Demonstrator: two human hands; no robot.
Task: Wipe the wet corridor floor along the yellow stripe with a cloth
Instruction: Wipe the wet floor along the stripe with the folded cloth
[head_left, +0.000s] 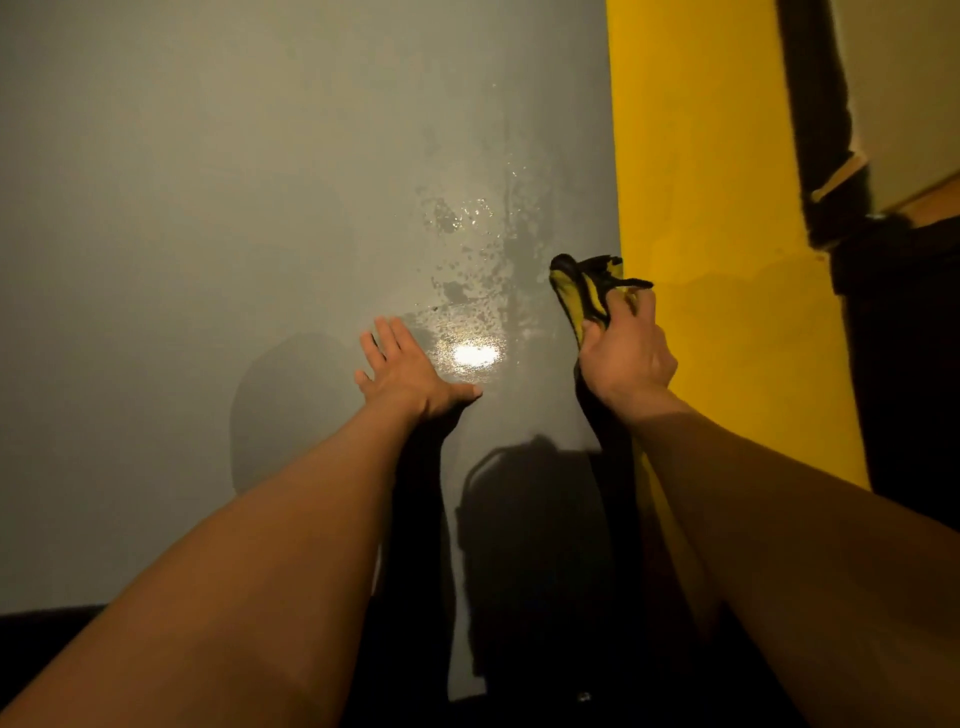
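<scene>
Right hand (626, 358) clenched around yellow-and-black cloth (584, 291) — bunched, poking forward at edge of yellow stripe (711, 260). Left hand (410, 371) flat, fingers straight and spread, pressed on grey floor (208, 208). Between hands, wet patch (472, 291) — beaded droplets, bright glare.

Dark vertical strip (815, 104) and pale wall (909, 78) at right, beyond a wooden edge (919, 195).
</scene>
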